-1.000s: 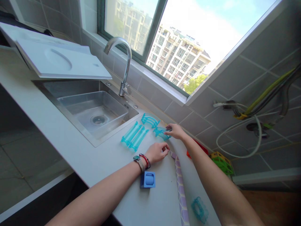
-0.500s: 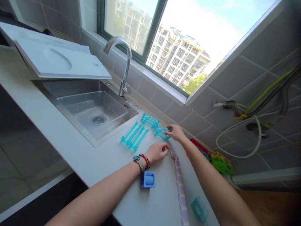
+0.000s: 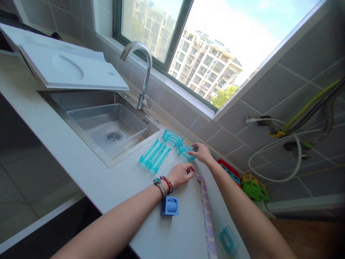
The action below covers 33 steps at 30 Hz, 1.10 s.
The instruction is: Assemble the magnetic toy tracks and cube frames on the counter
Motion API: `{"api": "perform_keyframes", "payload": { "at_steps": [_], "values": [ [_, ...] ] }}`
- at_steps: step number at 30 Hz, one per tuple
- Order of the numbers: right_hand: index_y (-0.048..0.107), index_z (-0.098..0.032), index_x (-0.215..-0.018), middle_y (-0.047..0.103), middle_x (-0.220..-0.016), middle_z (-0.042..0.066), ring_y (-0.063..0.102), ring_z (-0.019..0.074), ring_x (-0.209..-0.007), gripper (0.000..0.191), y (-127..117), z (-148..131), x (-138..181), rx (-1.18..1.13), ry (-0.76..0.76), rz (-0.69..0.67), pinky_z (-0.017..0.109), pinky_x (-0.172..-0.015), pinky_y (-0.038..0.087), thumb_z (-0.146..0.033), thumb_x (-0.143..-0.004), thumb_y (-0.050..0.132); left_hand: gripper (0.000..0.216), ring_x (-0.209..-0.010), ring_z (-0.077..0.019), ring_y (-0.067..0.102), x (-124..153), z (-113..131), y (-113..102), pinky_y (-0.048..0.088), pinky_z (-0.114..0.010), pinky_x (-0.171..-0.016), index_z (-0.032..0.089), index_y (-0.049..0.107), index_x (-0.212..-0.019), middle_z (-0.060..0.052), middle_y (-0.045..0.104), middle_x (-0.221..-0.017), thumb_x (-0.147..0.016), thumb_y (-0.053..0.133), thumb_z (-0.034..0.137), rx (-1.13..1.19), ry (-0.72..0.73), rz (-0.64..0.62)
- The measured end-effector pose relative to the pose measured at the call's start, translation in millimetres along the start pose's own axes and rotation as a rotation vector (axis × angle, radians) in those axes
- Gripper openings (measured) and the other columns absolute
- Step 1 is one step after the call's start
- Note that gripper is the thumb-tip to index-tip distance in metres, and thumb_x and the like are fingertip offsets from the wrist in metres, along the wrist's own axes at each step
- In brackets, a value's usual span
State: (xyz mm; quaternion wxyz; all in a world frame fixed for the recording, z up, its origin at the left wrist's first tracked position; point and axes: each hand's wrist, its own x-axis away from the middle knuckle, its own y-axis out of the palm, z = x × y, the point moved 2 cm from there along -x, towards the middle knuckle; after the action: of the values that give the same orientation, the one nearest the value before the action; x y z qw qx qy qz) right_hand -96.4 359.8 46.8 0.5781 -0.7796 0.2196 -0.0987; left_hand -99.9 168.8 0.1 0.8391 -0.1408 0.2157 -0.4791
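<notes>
Shifted slightly since a second ago is the right forearm [image 3: 239, 199], so that more of the red crate [image 3: 228, 166] beyond it is uncovered; the objects on the counter appear unmoved. By the white counter [image 3: 113, 189] all the work is carried, and into it the steel sink [image 3: 132, 148] is set. Across the near part a flat purple strip [image 3: 207, 212], patterned with pale lines, is laid lengthwise. Near the sink a group of straight turquoise bars [image 3: 155, 156] is placed side by side, flared at the ends. Just beyond, two curved pieces are laid nearly end to end: the farther arc [image 3: 172, 137], slim and ribbed, and the nearer arc [image 3: 184, 153], clear turquoise, glossy, and partly hidden by fingers. The nearer arc's right end is met by the fingertips of the right hand [image 3: 202, 151]; whether it is pinched or only touched cannot be told. The left hand [image 3: 181, 175] is held loosely curled beside the strip's far end; whether anything is enclosed cannot be told. Lower right, a scalloped turquoise ring [image 3: 229, 241] is seen. Beside the left wrist a small blue cube [image 3: 169, 206] is set, its face hollowed around a rounded form.
</notes>
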Motion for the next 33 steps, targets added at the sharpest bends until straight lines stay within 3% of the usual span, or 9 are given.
{"api": "perform_keyframes", "payload": {
  "at_steps": [33],
  "values": [
    [0.065,-0.019,-0.093,0.073,-0.088,0.005,0.068,0.0197,-0.080,0.042,-0.5,-1.4,-7.1,-0.058,0.035,-0.044,0.029,-0.070,0.050,-0.040,-0.064,0.085,0.018,-0.068,-0.0145,0.063,0.4,-0.7,0.2,0.043,-0.023,-0.062,0.022,0.071,-0.094,0.000,0.073,-0.078,-0.086,0.056,0.026,-0.001,-0.009,-0.005]
  ]
}}
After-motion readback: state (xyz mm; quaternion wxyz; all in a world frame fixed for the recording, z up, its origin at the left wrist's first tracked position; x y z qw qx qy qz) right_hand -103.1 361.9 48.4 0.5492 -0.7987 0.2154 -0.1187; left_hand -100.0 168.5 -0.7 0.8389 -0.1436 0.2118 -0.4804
